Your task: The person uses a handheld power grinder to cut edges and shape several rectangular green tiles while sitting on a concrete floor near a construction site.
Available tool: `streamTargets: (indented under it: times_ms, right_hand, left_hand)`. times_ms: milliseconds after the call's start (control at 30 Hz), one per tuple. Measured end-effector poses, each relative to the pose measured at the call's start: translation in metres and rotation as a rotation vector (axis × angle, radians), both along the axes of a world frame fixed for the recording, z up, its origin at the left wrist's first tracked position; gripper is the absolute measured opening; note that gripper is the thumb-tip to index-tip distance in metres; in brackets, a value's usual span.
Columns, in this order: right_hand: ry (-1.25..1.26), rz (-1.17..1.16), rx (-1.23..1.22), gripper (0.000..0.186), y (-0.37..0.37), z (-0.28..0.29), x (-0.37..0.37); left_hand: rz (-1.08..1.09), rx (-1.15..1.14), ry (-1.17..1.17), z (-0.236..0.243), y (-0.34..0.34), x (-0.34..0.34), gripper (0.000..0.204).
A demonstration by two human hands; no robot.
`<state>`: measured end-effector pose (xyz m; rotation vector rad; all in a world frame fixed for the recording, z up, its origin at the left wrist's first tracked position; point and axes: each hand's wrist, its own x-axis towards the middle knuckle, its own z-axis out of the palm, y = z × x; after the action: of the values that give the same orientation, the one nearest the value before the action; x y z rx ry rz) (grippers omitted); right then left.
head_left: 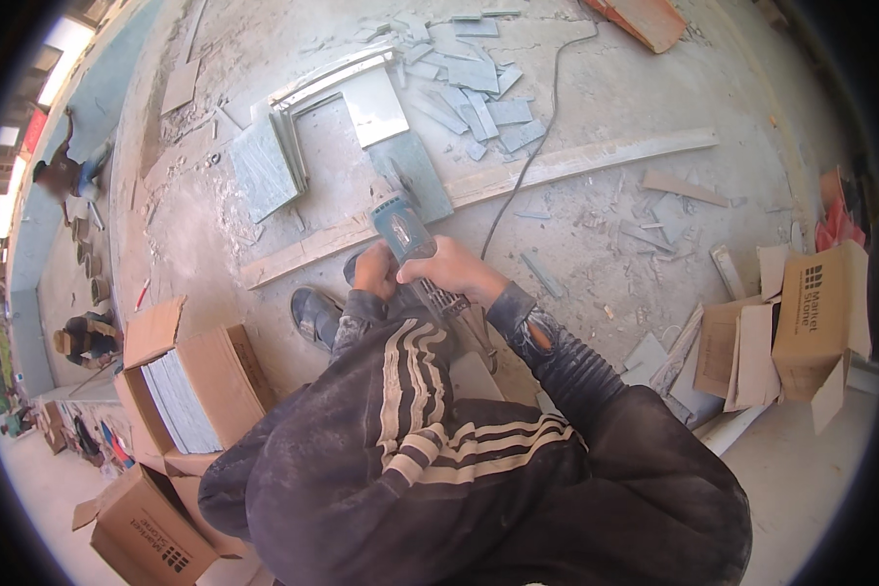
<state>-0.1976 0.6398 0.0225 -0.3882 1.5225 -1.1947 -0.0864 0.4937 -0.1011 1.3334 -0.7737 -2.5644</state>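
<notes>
A teal angle grinder (403, 230) is in my right hand (451, 269), whose fingers wrap round the back of its body. Its front end points away from me, over a blue-grey stone tile (422, 176) lying at the wooden plank; the disc cannot be made out. My left hand (374, 271) is closed right beside the grinder's body, and what its fingers grip is hidden. Beyond the tool, a stack of blue-grey tiles (267, 168) lies on the left. A pale, glossy tile (377, 105) lies to its right.
A long wooden plank (576, 171) crosses the dusty floor. Broken tile pieces (479, 93) lie scattered beyond it, beside a black cable (554, 107). Cardboard boxes stand left (227, 376) and right (813, 317). Two people (68, 176) are far left. My shoe (315, 314) is near the plank.
</notes>
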Motion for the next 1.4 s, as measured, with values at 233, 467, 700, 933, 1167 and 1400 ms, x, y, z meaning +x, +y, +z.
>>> streamTargets:
  times_ms: [233, 467, 700, 933, 1167, 1400]
  right_hand:
    - [-0.023, -0.068, 0.001, 0.037, 0.003, 0.021, 0.004]
    - [-0.08, -0.051, 0.027, 0.035, -0.031, 0.014, -0.019]
    - [0.058, -0.033, 0.065, 0.041, -0.056, 0.013, -0.039]
    - [0.039, 0.03, 0.044, 0.043, -0.028, 0.025, -0.037]
    - [0.009, 0.066, 0.078, 0.043, 0.022, 0.023, -0.013]
    - [-0.102, -0.078, -0.063, 0.036, 0.014, 0.017, -0.001]
  left_hand:
    - [-0.126, -0.281, 0.062, -0.02, 0.001, -0.002, 0.017]
    - [-0.059, 0.026, 0.003, -0.02, -0.003, -0.001, 0.019]
    - [-0.045, -0.064, -0.115, 0.036, 0.008, -0.003, 0.021]
    - [-0.083, -0.129, -0.152, 0.031, 0.007, -0.002, 0.023]
    - [-0.084, -0.059, -0.143, 0.037, 0.007, -0.006, 0.022]
    - [-0.14, -0.031, -0.043, 0.038, 0.006, -0.008, 0.022]
